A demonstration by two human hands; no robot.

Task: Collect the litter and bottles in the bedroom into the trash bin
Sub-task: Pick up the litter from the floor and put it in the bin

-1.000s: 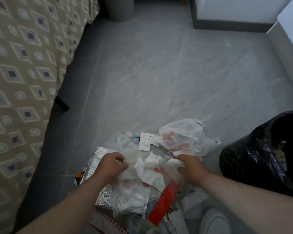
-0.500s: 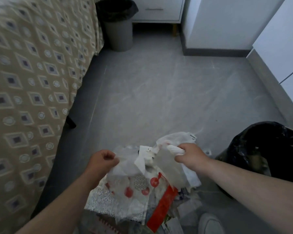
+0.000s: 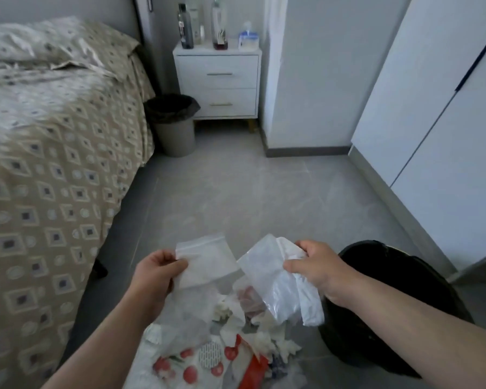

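Our left hand [image 3: 155, 272] pinches a clear zip bag [image 3: 208, 262]; our right hand [image 3: 317, 269] grips crumpled plastic bags [image 3: 275, 284]. The trash bin [image 3: 390, 248] lies at three o'clock, just beside the nearer right hand; the litter pile [image 3: 230, 346] lies at six.

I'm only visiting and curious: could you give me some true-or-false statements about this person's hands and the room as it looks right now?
1. The left hand pinches a clear zip bag. True.
2. The right hand is empty. False: it grips crumpled white plastic.
3. Bottles stand on the white nightstand. True.
4. Nothing lies below the hands. False: a litter pile lies there.
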